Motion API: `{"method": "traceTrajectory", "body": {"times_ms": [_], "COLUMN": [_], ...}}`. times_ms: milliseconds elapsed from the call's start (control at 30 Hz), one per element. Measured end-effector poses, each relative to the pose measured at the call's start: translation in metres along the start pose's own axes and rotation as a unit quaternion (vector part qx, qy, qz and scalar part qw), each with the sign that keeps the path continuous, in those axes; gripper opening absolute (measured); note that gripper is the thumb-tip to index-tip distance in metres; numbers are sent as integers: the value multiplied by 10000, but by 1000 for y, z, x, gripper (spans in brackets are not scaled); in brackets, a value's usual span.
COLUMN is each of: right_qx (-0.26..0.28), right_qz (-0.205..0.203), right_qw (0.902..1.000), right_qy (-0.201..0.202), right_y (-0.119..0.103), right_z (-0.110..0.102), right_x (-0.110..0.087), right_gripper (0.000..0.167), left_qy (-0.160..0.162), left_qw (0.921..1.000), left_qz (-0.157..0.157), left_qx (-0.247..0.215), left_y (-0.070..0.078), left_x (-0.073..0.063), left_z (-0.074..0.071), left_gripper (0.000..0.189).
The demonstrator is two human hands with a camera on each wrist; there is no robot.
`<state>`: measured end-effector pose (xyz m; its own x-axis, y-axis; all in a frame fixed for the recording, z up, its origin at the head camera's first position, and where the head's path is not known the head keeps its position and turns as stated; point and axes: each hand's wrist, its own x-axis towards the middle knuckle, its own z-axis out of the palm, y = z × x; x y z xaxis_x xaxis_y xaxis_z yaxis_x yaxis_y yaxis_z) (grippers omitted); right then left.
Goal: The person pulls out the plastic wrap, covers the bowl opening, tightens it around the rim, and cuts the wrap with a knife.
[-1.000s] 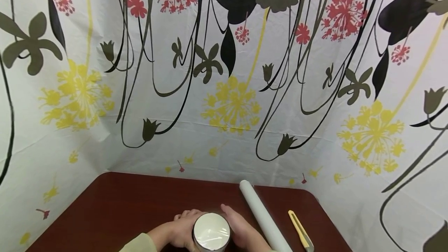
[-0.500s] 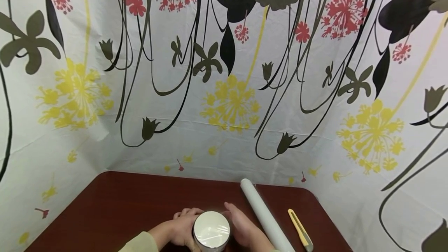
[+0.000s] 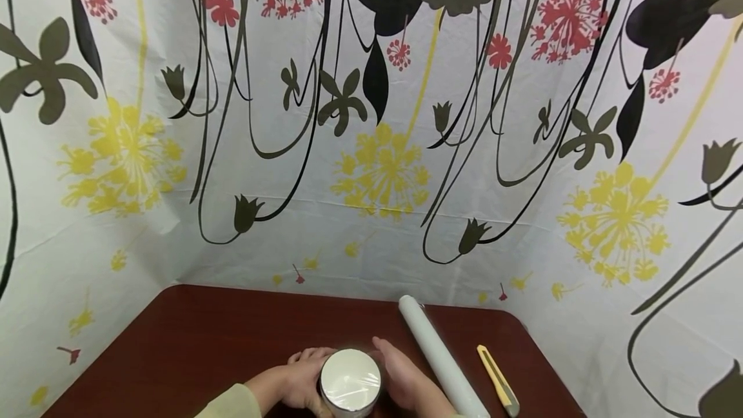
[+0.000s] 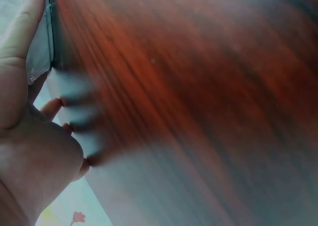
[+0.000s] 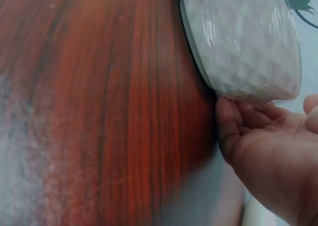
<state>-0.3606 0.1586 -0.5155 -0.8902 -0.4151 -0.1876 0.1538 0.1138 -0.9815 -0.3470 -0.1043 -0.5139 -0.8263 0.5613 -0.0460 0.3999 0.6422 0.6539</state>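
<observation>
Between both hands at the bottom middle of the head view stands a white round container [image 3: 351, 380] with shiny clear film over its top. Its side, seen in the right wrist view as the container [image 5: 243, 42], has a diamond pattern under the film. My left hand [image 3: 300, 381] grips its left side, thumb on the near side and fingers reaching round the far side. From the right, my right hand [image 3: 400, 373] holds it low down, fingers bent in against the wrapped wall, thumb raised off it. The right fingertips are partly hidden behind the container.
A long white roll [image 3: 438, 357] lies slantwise right of the hands on the dark red-brown table [image 3: 232, 324]. Farther right is a yellow box cutter [image 3: 497, 379]. A flower-printed sheet [image 3: 371, 166] hangs along the back and sides of the table.
The right hand has come slightly closer against the container since one second ago. The view has shifted a little; the left hand keeps its hold.
</observation>
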Motion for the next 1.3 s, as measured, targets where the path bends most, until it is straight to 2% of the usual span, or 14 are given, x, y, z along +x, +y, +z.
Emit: {"method": "traceTrajectory", "body": {"times_ms": [233,367,433,500,600,700,833,867,1067,1300], "right_qx": [109,87,-42,-515,-1460,-2508,-3144,-3235,-3308,-3462], "right_qz": [-135,-371,-573,-722,-763,-865,-1100,-1140,-1192,-982], "right_qw": [9991,9956,9923,9891,9805,9613,9423,9390,9361,9330], "right_qy": [-398,-853,-1098,-1176,-1070,-744,-326,-251,-113,-2], "right_y": [-1,-1,0,-1,0,1,4,4,1,-1], "right_z": [-2,-11,-16,-20,-22,-17,-7,-6,-2,-4], "right_x": [-6,-15,-21,-27,-34,-35,-31,-30,-27,-22], "right_gripper": [88,64,58,65,73,69,65,64,58,61], "left_qy": [17,191,296,362,424,503,527,520,450,621], "left_qw": [9994,9988,9982,9981,9978,9978,9978,9979,9990,9978], "left_qz": [308,390,409,400,411,373,324,298,65,-222], "left_qx": [184,226,309,304,297,219,258,235,52,-34], "left_y": [-19,-28,-32,-34,-38,-39,-35,-32,-18,-14], "left_x": [8,12,14,15,16,16,13,12,3,7], "left_z": [10,17,20,21,22,23,23,22,18,17], "left_gripper": [111,113,114,115,116,118,117,117,117,116]}}
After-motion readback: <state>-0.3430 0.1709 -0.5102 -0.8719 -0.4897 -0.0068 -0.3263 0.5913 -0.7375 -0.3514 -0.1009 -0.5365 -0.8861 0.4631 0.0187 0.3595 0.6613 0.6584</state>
